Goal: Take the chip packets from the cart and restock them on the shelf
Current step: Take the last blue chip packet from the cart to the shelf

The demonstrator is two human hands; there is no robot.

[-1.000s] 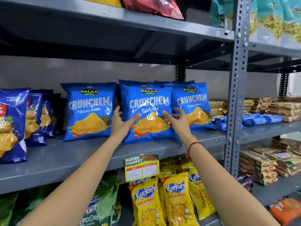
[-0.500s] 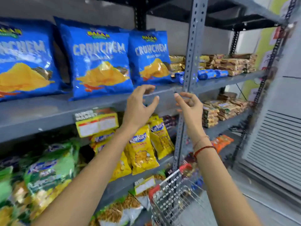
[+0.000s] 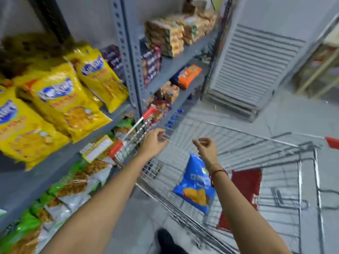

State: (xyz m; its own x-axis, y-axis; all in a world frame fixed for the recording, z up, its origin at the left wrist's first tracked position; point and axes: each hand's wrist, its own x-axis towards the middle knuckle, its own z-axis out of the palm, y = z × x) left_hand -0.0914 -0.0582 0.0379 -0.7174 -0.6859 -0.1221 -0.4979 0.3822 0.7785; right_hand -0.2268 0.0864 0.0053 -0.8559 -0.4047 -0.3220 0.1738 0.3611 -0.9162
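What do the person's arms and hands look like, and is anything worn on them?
Both forearms are bare, with no sleeves visible and no gloves. The left hand shows no ring, watch or band. The wrist below the right hand carries a thin red thread bracelet with a paler thread just above it. Motion blur hides finer details such as nails.

Grey tiled floor (image 3: 293,114); grey wall (image 3: 275,13); louvred panel (image 3: 245,70) leaning against wall.
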